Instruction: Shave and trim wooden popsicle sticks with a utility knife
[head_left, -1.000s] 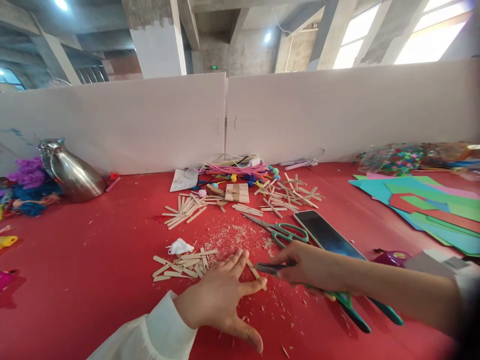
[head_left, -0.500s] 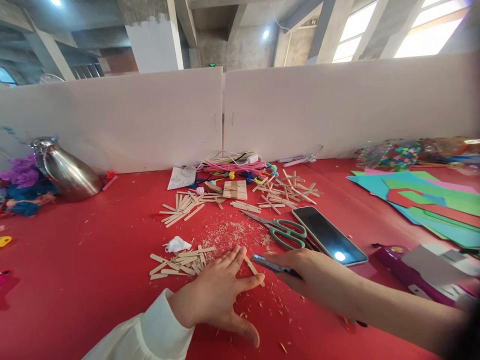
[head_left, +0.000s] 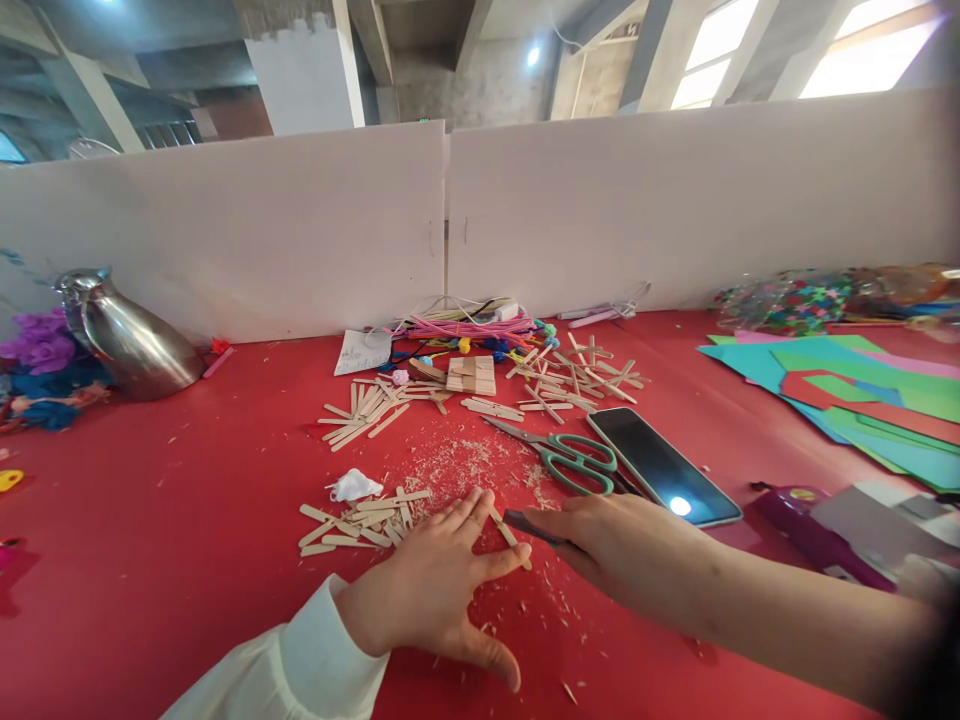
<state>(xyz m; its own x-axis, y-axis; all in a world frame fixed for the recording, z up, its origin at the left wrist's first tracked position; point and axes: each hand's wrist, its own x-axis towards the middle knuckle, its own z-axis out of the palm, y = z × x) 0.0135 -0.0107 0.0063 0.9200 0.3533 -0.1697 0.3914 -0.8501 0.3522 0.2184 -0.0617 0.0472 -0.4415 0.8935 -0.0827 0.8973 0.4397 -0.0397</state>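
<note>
Pliers (head_left: 531,526) in my right hand (head_left: 611,545), scissors (head_left: 544,450) at its eleven o'clock, smartphone (head_left: 654,458) at one, splayed left hand (head_left: 431,588) touching craft stick (head_left: 508,533)

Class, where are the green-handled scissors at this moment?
In the head view, the scissors lie right of centre on the red table, between the wood shavings and the phone, just beyond the right hand.

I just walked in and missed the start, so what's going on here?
A person's left hand is over a red table, fingers spread, one of them across a wooden stick. The right hand grips a grey tool, mostly hidden, its tip close to that stick. Wood shavings litter the table beyond, with loose sticks to the left and scissors and a phone to the right.
</note>
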